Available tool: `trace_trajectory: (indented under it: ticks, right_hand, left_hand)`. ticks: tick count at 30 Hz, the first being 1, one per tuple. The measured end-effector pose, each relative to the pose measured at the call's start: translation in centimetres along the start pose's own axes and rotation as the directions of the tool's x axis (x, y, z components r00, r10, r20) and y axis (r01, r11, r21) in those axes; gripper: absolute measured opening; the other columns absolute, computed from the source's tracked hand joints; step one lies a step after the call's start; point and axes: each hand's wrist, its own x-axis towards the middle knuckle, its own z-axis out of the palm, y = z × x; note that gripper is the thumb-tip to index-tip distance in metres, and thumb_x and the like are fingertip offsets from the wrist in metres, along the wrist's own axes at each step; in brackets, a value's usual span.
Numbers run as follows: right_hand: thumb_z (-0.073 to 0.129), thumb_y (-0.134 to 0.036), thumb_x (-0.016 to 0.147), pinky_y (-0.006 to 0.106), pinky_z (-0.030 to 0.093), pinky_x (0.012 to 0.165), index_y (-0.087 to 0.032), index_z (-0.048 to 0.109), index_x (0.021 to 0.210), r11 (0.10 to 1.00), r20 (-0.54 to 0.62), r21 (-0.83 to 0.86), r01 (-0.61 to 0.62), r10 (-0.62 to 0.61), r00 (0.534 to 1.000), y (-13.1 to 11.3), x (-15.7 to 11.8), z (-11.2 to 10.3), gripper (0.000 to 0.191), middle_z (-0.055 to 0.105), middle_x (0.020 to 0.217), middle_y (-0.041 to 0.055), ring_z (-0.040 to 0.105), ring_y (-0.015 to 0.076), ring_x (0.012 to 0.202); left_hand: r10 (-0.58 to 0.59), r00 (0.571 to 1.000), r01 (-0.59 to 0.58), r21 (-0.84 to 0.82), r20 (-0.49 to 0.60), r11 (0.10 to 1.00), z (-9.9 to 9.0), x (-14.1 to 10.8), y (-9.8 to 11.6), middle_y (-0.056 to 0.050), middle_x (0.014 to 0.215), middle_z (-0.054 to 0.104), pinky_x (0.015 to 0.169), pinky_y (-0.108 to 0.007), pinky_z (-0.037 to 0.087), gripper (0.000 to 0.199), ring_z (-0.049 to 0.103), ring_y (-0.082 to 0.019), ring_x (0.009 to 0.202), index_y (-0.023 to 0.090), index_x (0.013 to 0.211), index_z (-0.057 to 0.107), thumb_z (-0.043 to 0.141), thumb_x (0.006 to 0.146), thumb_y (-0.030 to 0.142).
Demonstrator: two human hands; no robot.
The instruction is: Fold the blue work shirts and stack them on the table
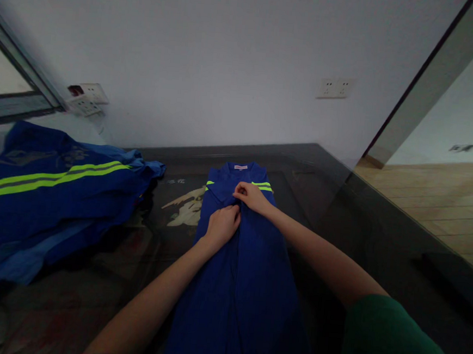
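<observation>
A blue work jacket (254, 260) with yellow-green reflective stripes lies lengthwise in front of me, its collar and a white label at the far end. My right hand (251, 196) is closed in a pinch at the front opening, just below the collar. Slightly nearer and to the left, my left hand (223, 223) has its fingers bent and closed on the front edge of the same jacket. The fingertips of both hands are close together, and the small bit of cloth between them is partly hidden.
On the left, more blue clothing (55, 184) with bright stripes is heaped on the dark table (339, 228). A wall with sockets (335, 89) rises behind the table. Its right edge drops to a tiled floor (447, 204). A dark flat object (453, 284) lies at the right.
</observation>
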Motion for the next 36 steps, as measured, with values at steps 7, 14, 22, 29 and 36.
trace_trajectory:
  ticks: [7, 14, 22, 29, 36]
  right_hand:
    - [0.065, -0.016, 0.079, 0.023, 0.038, 0.064, -0.016, 0.059, 0.075, 0.999, 0.008, -0.032, 0.003, -0.003, 1.0, -0.4, -0.4, 0.1, 0.007, 0.062, 0.073, -0.0008, 0.052, 0.0108, 0.066]
    - [0.064, -0.012, 0.081, 0.023, 0.039, 0.068, -0.016, 0.061, 0.079, 0.995, 0.122, -0.101, 0.022, -0.01, 0.992, -0.2, -1.0, 0.0, 0.006, 0.065, 0.079, 0.0016, 0.057, 0.0125, 0.072]
    - [0.078, -0.048, 0.07, 0.027, 0.042, 0.064, -0.02, 0.065, 0.101, 0.85, 0.334, -0.497, 0.176, 0.0, 0.942, -2.4, -1.8, 0.0, 0.044, 0.061, 0.104, 0.01, 0.058, 0.0244, 0.093]
    - [0.054, -0.024, 0.093, 0.03, 0.048, 0.077, -0.023, 0.069, 0.104, 0.865, 0.07, -0.499, 0.047, -0.014, 0.997, -1.9, -2.2, 0.0, 0.019, 0.066, 0.099, 0.0074, 0.061, 0.0197, 0.094]
    - [0.046, -0.026, 0.095, 0.034, 0.049, 0.084, -0.017, 0.07, 0.101, 0.958, -0.304, -0.286, 0.014, -0.105, 0.947, -1.9, -1.9, -0.8, 0.026, 0.07, 0.096, 0.0087, 0.065, 0.0209, 0.09]
  left_hand:
    - [0.149, 0.988, -0.15, -0.013, -0.045, 0.989, 0.4, -0.9, -0.7, -0.012, 0.116, 0.06, 0.093, -0.036, 0.046, 0.025, 0.057, -0.023, 0.109, 0.018, 0.103, 0.063, 0.04, 0.094, 0.021]
    - [0.156, 0.973, -0.209, -0.364, -0.169, 0.908, -3.3, 2.7, -5.9, 0.0, 0.081, 0.068, 0.073, -0.025, 0.05, 0.022, 0.064, -0.014, 0.074, 0.021, 0.1, 0.062, 0.042, 0.095, 0.029]
    - [0.221, 0.968, -0.243, -0.206, -0.122, 0.948, -0.8, 16.4, -12.1, -0.006, 0.124, 0.063, 0.102, -0.027, 0.041, 0.043, 0.055, -0.014, 0.117, 0.018, 0.117, 0.063, 0.043, 0.081, 0.005]
    - [0.37, 0.926, -0.336, -0.283, 0.076, 0.899, 1.3, 22.1, -12.3, -0.004, 0.093, 0.072, 0.081, -0.022, 0.046, 0.016, 0.064, -0.016, 0.088, 0.016, 0.089, 0.071, 0.062, 0.079, 0.024]
    - [0.339, 0.94, -0.326, -0.38, -0.035, 0.865, 2.9, 23.7, -11.9, -0.003, 0.087, 0.07, 0.075, -0.023, 0.044, 0.021, 0.061, -0.014, 0.078, 0.014, 0.086, 0.069, 0.055, 0.086, 0.03]
